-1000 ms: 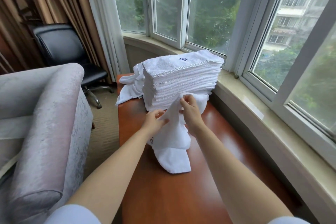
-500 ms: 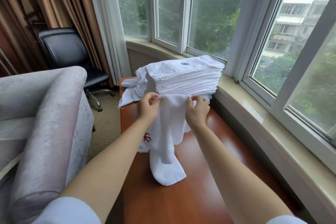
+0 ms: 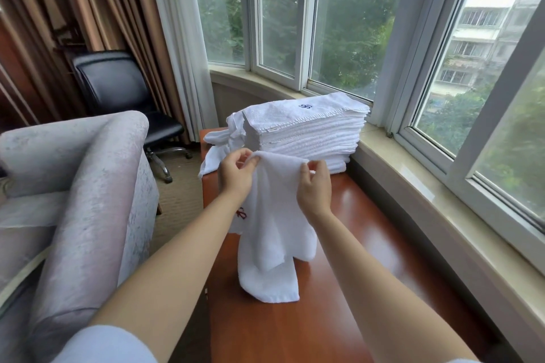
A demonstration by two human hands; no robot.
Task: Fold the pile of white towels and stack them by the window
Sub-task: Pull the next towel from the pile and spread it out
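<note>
Now both hands [image 3: 275, 178] pinch the towel's [image 3: 272, 233] top edge — spread wider, lifted higher.

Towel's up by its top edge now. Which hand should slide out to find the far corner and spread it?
Right, probably. The right hand pinches the towel loosely at its window-side edge; the left hand grips the bunched corner and can anchor it.

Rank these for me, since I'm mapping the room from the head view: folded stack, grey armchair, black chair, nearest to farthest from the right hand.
From the right hand:
1. Folded stack, just beyond it, by the window.
2. Grey armchair, across to the left.
3. Black chair, farther back left, by the curtains.
</note>
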